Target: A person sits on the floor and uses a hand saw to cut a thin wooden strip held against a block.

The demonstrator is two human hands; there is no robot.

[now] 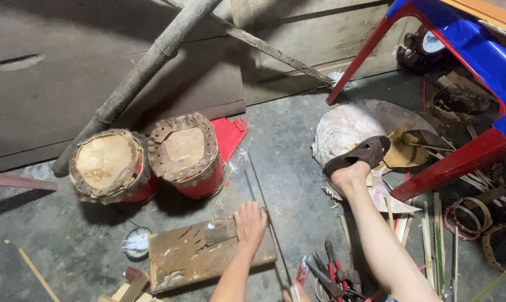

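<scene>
Head cam, looking steeply down, near floor.

A grey concrete floor meets a dark wooden wall. A bamboo pole leans against it. A blue table with red legs stands at right.

— We see only the fingertips of the right hand at the near edge — the rest is cut off, so we cannot tell its grip.

— Agreed. The left hand covers part of the wooden board, and we cannot tell what lies under the palm.

— On the far right, the blue stool runs out of view, and the dark objects beneath it are too dim to name.
</scene>
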